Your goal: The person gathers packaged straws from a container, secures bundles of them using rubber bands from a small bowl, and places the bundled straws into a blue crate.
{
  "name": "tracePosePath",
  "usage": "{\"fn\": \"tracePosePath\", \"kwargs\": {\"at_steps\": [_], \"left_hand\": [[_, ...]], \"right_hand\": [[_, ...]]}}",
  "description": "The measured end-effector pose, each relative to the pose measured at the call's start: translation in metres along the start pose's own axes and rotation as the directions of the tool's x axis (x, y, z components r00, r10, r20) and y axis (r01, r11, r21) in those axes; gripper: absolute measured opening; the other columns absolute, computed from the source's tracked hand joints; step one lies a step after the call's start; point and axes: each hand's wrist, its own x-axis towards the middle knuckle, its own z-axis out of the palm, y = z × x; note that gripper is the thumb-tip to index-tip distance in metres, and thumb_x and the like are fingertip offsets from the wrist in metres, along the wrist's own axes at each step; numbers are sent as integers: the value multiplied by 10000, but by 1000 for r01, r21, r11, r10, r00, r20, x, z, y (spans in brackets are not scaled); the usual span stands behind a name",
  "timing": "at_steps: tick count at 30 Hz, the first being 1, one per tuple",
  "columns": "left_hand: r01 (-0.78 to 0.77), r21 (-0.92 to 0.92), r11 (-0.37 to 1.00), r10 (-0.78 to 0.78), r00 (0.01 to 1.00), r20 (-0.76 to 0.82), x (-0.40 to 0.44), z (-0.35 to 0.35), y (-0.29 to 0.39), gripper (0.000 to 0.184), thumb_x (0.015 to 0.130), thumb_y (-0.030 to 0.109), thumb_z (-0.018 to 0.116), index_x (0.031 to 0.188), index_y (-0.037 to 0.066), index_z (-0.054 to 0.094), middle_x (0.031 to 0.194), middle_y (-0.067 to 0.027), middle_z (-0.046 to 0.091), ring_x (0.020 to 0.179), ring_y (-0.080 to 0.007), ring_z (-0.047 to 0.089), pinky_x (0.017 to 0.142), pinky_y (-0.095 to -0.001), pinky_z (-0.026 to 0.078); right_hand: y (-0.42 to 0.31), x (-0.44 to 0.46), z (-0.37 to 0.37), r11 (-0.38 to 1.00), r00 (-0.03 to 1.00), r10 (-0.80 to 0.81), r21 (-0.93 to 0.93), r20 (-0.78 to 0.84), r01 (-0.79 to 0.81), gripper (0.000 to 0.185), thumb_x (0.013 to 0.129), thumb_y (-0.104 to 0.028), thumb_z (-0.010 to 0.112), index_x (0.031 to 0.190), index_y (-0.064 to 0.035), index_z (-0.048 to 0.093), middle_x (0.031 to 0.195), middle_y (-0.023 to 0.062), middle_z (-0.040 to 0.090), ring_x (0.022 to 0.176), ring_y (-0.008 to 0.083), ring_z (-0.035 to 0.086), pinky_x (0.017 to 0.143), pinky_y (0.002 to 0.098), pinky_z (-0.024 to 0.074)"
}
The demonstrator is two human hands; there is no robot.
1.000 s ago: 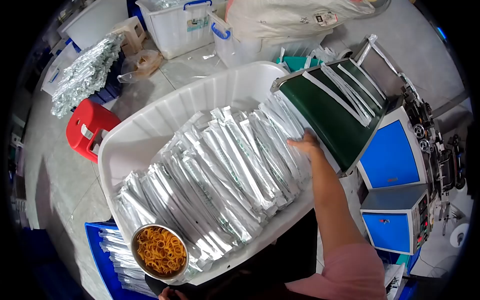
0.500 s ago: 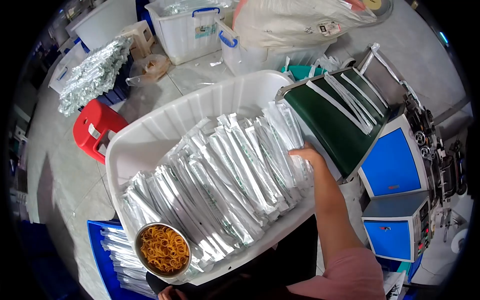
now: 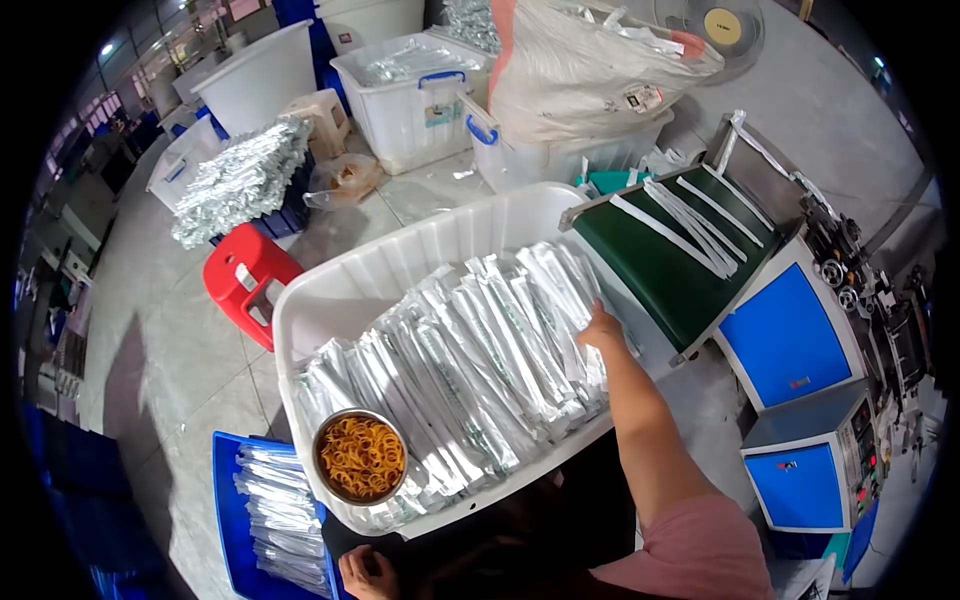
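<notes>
A large white tub (image 3: 430, 228) holds a row of long thin white wrapped packets (image 3: 470, 360). My right hand (image 3: 600, 328) is at the right end of the row, its thumb and fingers around some packets beside the green conveyor belt (image 3: 650, 275). Several loose white packets (image 3: 700, 225) lie on the belt. At the bottom, my left hand (image 3: 367, 573) rests near my dark-clothed lap with its fingers curled; what it holds, if anything, is hidden. A metal bowl of orange rubber bands (image 3: 360, 457) sits at the tub's near left corner.
A blue bin (image 3: 225, 500) of packets stands at lower left, with a red stool (image 3: 245, 280) above it. Behind are a silvery packet pile (image 3: 245, 180), a lidless white bin (image 3: 400, 110) and a large sack (image 3: 580, 80). Blue-panelled machinery (image 3: 790, 335) stands right.
The view has shifted, showing more of the background and my left hand. My right hand has closed around packets at the row's right end, which have moved slightly away from the belt.
</notes>
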Motion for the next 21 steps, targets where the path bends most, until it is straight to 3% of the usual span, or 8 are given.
{"fn": "tracePosePath", "kwargs": {"at_steps": [5, 11, 14, 16, 17, 19, 20, 21], "left_hand": [[1, -17, 1000, -1, 1000, 9, 0, -4, 4, 172, 685, 95, 628, 853, 79, 590, 796, -119, 581, 676, -303, 554, 610, -386, 462], [-34, -94, 995, 37, 999, 33, -12, 11, -18, 160, 662, -12, 573, 806, 44, 530, 697, -90, 505, 620, -238, 507, 562, -323, 414], [-43, -336, 941, 39, 999, -17, -12, 20, -4, 149, 710, -25, 568, 846, 20, 530, 690, -60, 533, 582, -145, 522, 535, -254, 423], [76, -644, 761, -10, 994, 106, -9, 24, 27, 166, 690, -19, 613, 834, 19, 541, 724, -71, 563, 616, -133, 552, 561, -237, 449], [429, -695, 577, -142, 891, 431, -4, 29, 47, 175, 703, 6, 643, 843, 23, 540, 767, -35, 575, 673, -103, 547, 620, -224, 466], [595, -777, 205, 222, 745, 629, 18, 55, 80, 266, 707, 10, 673, 944, 18, 552, 908, -46, 571, 885, -133, 544, 810, -270, 435], [775, -631, -46, 312, 611, 728, 25, 58, 99, 433, 717, 80, 677, 1094, -14, 486, 1015, -110, 557, 1013, -227, 516, 958, -370, 361], [802, -561, -205, 476, 582, 659, 36, 59, 117, 640, 710, 242, 701, 1208, -28, 402, 1163, -157, 489, 1116, -285, 448, 999, -399, 307]], "right_hand": [[6, -17, -9, 1000, 999, 1, -20, -36, -2, 911, 586, -169, 663, 1345, -71, 169, 1111, 177, 543, 1028, 295, 535, 870, 363, 433], [3, -71, -33, 984, 966, -180, -38, -184, 176, 819, 606, -152, 637, 1316, -103, 233, 1025, 193, 572, 945, 341, 557, 836, 382, 437], [-9, -123, -75, 939, 897, -332, -13, -291, 343, 768, 637, -144, 618, 1314, -171, 256, 1001, 198, 570, 946, 350, 546, 812, 393, 437], [-13, -157, -94, 885, 875, -407, 123, -261, 448, 739, 629, -120, 644, 1287, -117, 306, 1005, 179, 573, 952, 326, 552, 825, 392, 433], [-11, -165, -92, 881, 868, -419, 110, -265, 459, 739, 629, -120, 644, 1287, -117, 306, 1005, 179, 573, 952, 326, 552, 825, 392, 433], [-1, -193, -75, 452, 692, -693, 627, -201, 635, 686, 634, -80, 679, 1244, -53, 368, 1027, 135, 570, 942, 268, 559, 811, 374, 443], [5, -217, -64, 421, 716, -698, 789, -34, 448, 644, 650, -59, 678, 1224, -28, 386, 1045, 116, 560, 953, 234, 548, 810, 356, 442], [9, -246, -53, 392, 696, -705, 893, 138, 220, 603, 666, -39, 677, 1204, -2, 405, 1063, 98, 550, 964, 201, 538, 809, 337, 442]]}}
